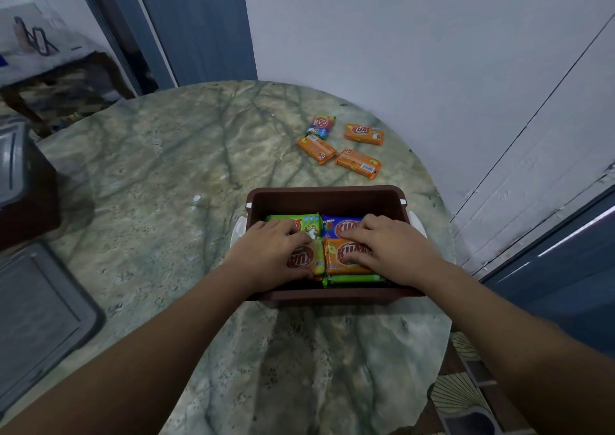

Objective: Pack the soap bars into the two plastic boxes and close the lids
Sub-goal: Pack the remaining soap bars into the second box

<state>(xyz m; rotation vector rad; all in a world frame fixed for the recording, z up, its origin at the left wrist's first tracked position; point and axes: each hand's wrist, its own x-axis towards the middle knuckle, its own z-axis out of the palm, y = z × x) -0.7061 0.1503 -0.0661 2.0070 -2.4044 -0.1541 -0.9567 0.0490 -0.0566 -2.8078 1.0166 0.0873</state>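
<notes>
Both hands are pressing down inside the brown box [327, 198] at lower centre: the left hand [269, 254] is lying with loose fingers on a yellow-green soap bar [311, 258], the right hand [389, 248] flat-fingered on an orange soap bar [339, 261]. Four loose bars [357, 163] are lying on the table [149, 184] above the box.

Bare table [166, 174] left of brown box [326, 194]

Both hands [332, 248] press soap bars [346, 258] inside brown box [326, 196].
</notes>
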